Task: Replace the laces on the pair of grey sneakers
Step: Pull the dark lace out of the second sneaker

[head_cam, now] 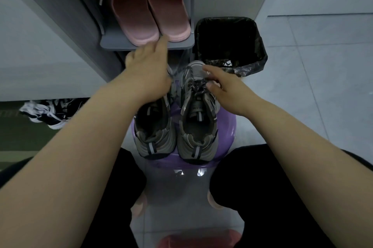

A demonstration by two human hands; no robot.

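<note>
Two grey sneakers stand side by side on a purple stool (226,124), heels toward me. My left hand (147,72) is raised over the front of the left sneaker (153,126) and is blurred. It grips a thin grey lace (180,60) that runs taut up from that shoe. My right hand (220,88) rests on the right sneaker (198,124). Its forefinger lies on the toe and its thumb touches the dark laces (196,86), which are still threaded.
A grey shoe rack (145,46) behind the stool holds pink slippers (149,9). A black-lined bin (230,44) stands to its right. Black-and-white sneakers (48,110) lie on a green mat at the left. My knees flank the stool.
</note>
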